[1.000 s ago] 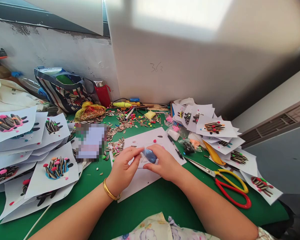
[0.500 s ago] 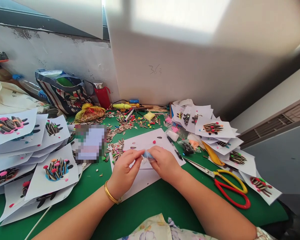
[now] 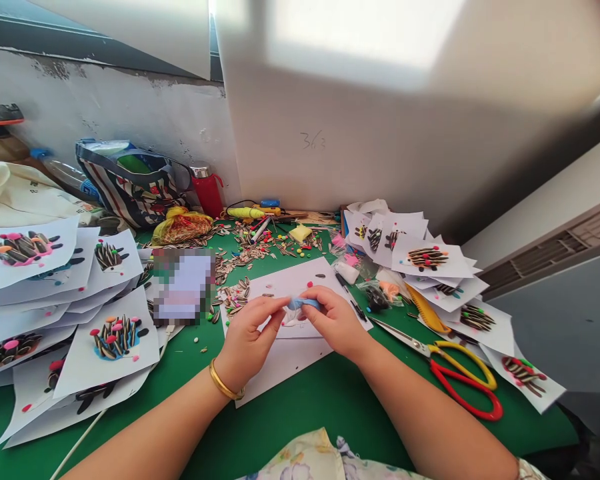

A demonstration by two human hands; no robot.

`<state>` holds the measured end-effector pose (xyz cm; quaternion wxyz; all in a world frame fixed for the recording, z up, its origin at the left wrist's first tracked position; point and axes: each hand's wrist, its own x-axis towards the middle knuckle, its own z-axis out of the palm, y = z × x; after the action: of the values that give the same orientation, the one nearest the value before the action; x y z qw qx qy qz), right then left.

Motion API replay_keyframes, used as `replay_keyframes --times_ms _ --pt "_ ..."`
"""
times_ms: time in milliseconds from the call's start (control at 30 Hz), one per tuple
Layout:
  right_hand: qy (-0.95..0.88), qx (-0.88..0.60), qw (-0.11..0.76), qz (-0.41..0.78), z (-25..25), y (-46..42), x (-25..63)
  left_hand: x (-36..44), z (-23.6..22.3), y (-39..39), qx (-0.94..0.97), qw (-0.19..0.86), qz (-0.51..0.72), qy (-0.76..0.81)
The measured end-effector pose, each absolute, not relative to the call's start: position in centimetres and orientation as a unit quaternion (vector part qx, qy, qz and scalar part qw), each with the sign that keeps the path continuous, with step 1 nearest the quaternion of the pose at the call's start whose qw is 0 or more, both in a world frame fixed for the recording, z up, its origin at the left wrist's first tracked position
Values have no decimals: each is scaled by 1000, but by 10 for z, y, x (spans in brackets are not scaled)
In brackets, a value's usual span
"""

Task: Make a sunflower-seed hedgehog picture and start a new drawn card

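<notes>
Over a white sheet of paper (image 3: 275, 367), a small light-blue lump of soft clay (image 3: 304, 304), partly in clear plastic wrap, is held between my two hands. My left hand (image 3: 253, 337), a gold bangle at the wrist, pinches the left end of it between thumb and forefinger. Wrapped round the right end is my right hand (image 3: 337, 323), thumb and fingers pressed on it. On the sheet lie a red dot (image 3: 309, 284), a dark seed (image 3: 321, 275) and, at its left edge, a heap of striped sunflower seeds (image 3: 236, 297).
Stacked seed-picture cards (image 3: 145, 343) stand at the left, more cards (image 3: 460, 263) at the right. Open scissors (image 3: 425, 348) with red and yellow handles lie right of the paper. Also about are a phone (image 3: 183, 283), a red flask (image 3: 207, 193), clay bags (image 3: 377, 293) and scattered seeds.
My right hand has turned and its fingers have shifted, so more of the blue clay shows and the plastic hangs lower. My left hand stays pinched at the same end.
</notes>
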<state>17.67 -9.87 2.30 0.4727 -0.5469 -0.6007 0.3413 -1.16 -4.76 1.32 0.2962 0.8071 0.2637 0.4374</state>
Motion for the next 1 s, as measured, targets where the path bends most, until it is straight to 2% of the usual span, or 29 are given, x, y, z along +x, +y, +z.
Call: replay_keyframes --times_ms 267,567,767,1000 --pt "-631 -537 462 315 20 -98 180 -12 8 -44 803 301 416 304" --pt "-597 -570 456 334 21 -98 176 -13 10 -47 841 216 394 301" --pt "-611 -573 435 330 21 -100 170 -12 11 -46 850 224 362 309" --pt "-568 -579 464 355 21 -100 168 -13 11 -48 862 148 414 253"
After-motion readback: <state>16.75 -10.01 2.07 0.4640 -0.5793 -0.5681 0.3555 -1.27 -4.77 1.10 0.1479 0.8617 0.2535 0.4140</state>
